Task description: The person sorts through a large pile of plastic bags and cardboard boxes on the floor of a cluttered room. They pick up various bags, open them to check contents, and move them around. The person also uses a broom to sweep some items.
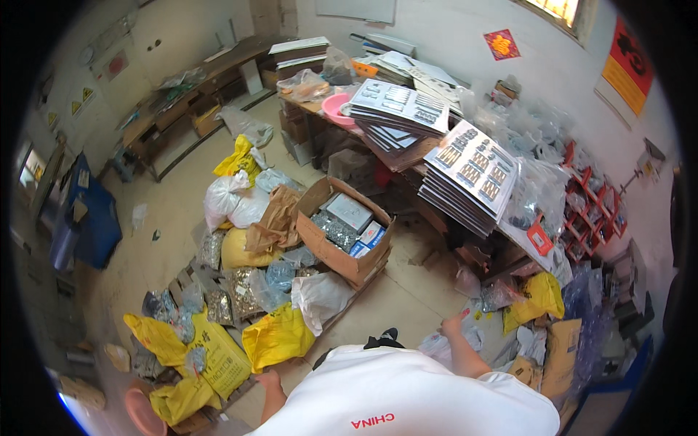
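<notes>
My left hand (269, 378) hangs low beside a yellow bag (280, 338), its fingers apart and nothing visible in them. On the other side, my right hand (452, 324) is held out with loosely stretched fingers, above a clear plastic bag (434, 346) near the floor. I cannot make out whether the hand touches that bag. Ahead of me stands an open cardboard box (331, 258). Inside it are a grey flat box (349, 212), small blue-and-white boxes (372, 234) and a bag of small metal parts (334, 231). A white sack (320, 299) leans against the box's near side.
Sacks and bags of metal parts (243, 289) crowd the floor at left, with a large yellow bag (218, 356). On the table (400, 161) lie stacked sample boards (472, 171) and a pink basin (337, 109). Red bins (592, 207) stand at right.
</notes>
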### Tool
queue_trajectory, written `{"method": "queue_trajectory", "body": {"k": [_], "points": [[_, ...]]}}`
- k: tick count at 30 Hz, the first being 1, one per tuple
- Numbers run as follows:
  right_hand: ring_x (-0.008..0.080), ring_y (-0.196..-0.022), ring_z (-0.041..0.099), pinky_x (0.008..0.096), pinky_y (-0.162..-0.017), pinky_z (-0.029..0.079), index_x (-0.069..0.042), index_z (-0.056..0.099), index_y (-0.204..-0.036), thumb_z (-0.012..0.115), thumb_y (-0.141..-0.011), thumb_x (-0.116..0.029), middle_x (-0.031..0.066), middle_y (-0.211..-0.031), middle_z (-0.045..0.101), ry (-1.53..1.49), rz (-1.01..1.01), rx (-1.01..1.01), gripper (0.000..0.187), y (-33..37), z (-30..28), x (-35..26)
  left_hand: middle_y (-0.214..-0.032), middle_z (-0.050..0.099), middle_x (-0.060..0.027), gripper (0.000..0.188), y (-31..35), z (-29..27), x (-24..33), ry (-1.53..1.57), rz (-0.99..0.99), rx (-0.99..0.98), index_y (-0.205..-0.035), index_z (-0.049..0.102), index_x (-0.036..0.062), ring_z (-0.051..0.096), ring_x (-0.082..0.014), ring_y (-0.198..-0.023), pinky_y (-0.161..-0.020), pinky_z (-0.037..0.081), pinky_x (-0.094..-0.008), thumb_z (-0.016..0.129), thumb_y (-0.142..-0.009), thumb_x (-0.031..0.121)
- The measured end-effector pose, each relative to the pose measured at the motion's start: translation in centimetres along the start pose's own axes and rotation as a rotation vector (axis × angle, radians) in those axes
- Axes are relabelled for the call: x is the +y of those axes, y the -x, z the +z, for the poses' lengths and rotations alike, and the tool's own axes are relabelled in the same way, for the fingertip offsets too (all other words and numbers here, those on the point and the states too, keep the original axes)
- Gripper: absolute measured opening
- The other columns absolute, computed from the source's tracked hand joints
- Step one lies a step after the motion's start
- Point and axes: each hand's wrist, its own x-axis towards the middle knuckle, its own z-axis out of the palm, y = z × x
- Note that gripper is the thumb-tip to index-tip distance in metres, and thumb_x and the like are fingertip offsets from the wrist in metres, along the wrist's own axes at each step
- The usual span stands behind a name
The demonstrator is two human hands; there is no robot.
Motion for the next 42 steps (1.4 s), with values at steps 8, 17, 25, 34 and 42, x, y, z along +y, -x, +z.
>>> {"method": "queue_trajectory", "body": {"k": [8, 17, 25, 34, 42], "points": [[0.0451, -0.109, 0.065, 0.0541, -0.071, 0.064, 0.0, 0.021, -0.146, 0.066, -0.082, -0.004, 0.0327, -0.141, 0.045, -0.237, 0.333, 0.006, 0.079, 8.4, -1.2, 3.7, -0.128, 0.064, -0.025, 0.045, 1.2, -1.2, 6.2, -0.047, 0.166, 0.13, -0.128, 0.061, -0.0023, 0.063, -0.0388, -0.109, -0.093, 0.049, -0.0424, 0.053, -0.093, 0.026], [0.0417, -0.075, 0.072, 0.0478, -0.056, 0.063, 0.0, 0.012, -0.152, 0.061, -0.083, -0.002, 0.03, -0.107, 0.064, -0.179, 0.179, -0.009, 0.084, 10.5, 0.8, -0.1, -0.125, 0.062, -0.0323, 0.061, 2.5, -4.8, 5.2, -0.265, 0.368, -0.052, -0.123, 0.058, -0.0143, 0.062, -0.0463, -0.114, -0.099, 0.047, -0.0474, 0.066, -0.079, 0.027], [0.0362, -0.071, 0.073, 0.0443, -0.053, 0.061, -0.006, 0.007, -0.154, 0.058, -0.085, 0.001, 0.0273, -0.105, 0.065, -0.149, 0.119, -0.19, 0.086, 9.4, 3.3, -2.5, -0.138, 0.048, -0.0288, 0.092, -4.6, -4.6, -3.2, -0.076, 0.059, -0.13, -0.156, 0.013, 0.0008, 0.052, -0.0357, -0.12, -0.096, 0.045, -0.0469, 0.07, -0.09, 0.03], [0.0389, -0.072, 0.073, 0.0451, -0.055, 0.059, -0.013, 0.006, -0.154, 0.053, -0.09, 0.002, 0.0273, -0.104, 0.066, -0.106, 0.055, -0.312, 0.081, 6.3, 6.0, -4.4, -0.146, 0.045, -0.0328, 0.083, -2.5, -6.9, -8.3, 0.049, -0.038, -0.058, -0.148, 0.028, -0.0074, 0.048, -0.0437, -0.135, -0.114, 0.039, -0.045, 0.068, -0.08, 0.016], [0.0353, -0.07, 0.073, 0.0435, -0.053, 0.058, -0.011, 0.006, -0.156, 0.054, -0.089, 0.002, 0.0262, -0.1, 0.069, -0.041, -0.071, -0.327, 0.083, 6.4, 5.0, -7.5, -0.132, 0.055, -0.0318, 0.078, -2.5, -5.6, -9.2, -0.149, -0.044, -0.105, -0.146, 0.03, -0.0081, 0.062, -0.0428, -0.116, -0.098, 0.051, -0.0484, 0.067, -0.082, 0.016]]}}
